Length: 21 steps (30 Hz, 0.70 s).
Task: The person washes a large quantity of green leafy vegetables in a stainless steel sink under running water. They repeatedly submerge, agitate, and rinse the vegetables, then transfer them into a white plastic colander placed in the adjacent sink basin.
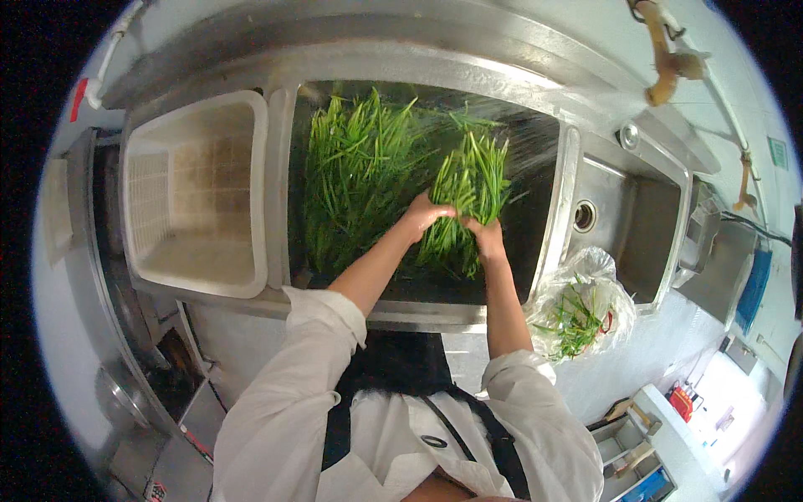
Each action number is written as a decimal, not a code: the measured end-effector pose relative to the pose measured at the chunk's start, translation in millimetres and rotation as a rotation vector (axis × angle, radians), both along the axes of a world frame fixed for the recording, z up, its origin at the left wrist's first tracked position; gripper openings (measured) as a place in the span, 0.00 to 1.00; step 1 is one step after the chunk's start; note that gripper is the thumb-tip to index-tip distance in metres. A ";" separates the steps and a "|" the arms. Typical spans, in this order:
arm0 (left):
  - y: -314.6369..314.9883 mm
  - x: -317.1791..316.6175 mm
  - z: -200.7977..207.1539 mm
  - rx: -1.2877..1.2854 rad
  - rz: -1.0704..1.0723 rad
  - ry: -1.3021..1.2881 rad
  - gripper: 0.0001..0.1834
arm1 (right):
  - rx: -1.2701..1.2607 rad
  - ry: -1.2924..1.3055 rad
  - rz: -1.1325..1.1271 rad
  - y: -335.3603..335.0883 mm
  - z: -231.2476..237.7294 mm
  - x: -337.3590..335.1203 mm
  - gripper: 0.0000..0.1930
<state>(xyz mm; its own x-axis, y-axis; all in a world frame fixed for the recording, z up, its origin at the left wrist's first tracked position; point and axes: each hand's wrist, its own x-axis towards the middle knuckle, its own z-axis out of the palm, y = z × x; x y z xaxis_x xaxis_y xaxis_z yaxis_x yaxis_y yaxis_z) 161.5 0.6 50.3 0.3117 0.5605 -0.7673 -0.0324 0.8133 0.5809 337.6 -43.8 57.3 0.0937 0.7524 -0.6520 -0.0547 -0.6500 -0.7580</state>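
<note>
Green stalks (478, 171) are gripped mid-frame by left hand (428, 216) and right hand (488, 238), both curled closed. Other greens (355, 155) are seen left of centre.

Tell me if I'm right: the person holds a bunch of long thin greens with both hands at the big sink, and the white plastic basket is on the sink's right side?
Not quite: the white plastic basket is on the left side of the big sink, as the head view shows. The left hand and right hand do hold the long thin greens there.
</note>
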 end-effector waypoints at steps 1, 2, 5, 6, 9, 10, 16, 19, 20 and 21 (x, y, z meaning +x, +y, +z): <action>-6.1 -2.5 27.3 0.063 0.048 -0.060 0.29 | 0.046 0.045 -0.006 -1.6 27.8 -6.6 0.22; -9.1 -5.2 44.1 0.103 0.080 -0.124 0.29 | 0.073 0.060 0.006 -2.3 51.4 -9.3 0.22; -17.4 -14.1 95.6 0.219 0.154 -0.266 0.28 | 0.169 0.060 0.063 -4.9 110.5 -15.7 0.24; -15.5 -15.5 119.5 0.271 0.142 -0.252 0.29 | 0.211 0.054 0.073 -6.0 127.8 -15.0 0.25; -12.2 -24.5 178.8 0.464 0.119 -0.177 0.30 | 0.329 -0.029 0.136 -1.5 172.1 -18.1 0.27; -13.2 -28.8 192.3 0.506 0.120 -0.151 0.31 | 0.366 -0.023 0.158 0.6 186.1 -22.5 0.28; 10.3 -57.1 298.2 0.760 0.119 -0.165 0.35 | 0.574 -0.103 0.164 32.2 301.7 -49.7 0.27; 24.5 -68.5 341.0 0.954 0.177 -0.294 0.29 | 0.762 -0.145 0.149 44.1 345.8 -65.7 0.22; 29.3 -71.9 348.9 1.090 0.152 -0.287 0.27 | 0.793 -0.143 0.153 46.9 357.3 -67.8 0.21; 36.1 -78.7 356.0 1.132 0.152 -0.274 0.27 | 0.831 -0.129 0.167 54.6 365.5 -74.1 0.20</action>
